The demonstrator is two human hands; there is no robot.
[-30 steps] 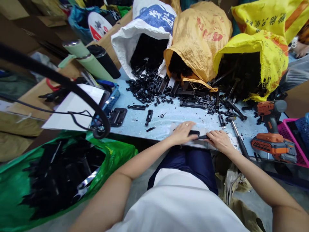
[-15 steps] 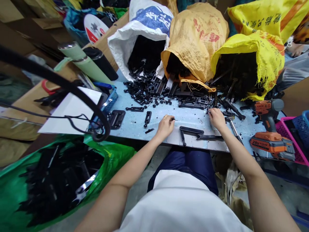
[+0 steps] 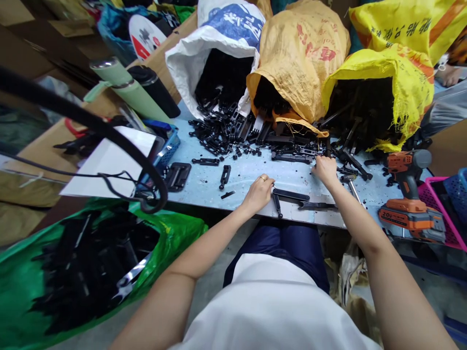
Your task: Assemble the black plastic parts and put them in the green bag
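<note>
Head view: the left hand has its fingertips pinched beside the black bars lying at the tabletop's near edge; whether it grips anything is unclear. The right hand, fingers bent, is at the black parts; its grip is hidden.

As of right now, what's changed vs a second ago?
Left hand let go of the jointed black part, went left, then came partway back; fingertips now by its corner, contact unclear. Right hand left the black bar and moved forward to the pile of black parts; grasp unclear. Unmoved: orange bag, yellow bag, drill.
</note>
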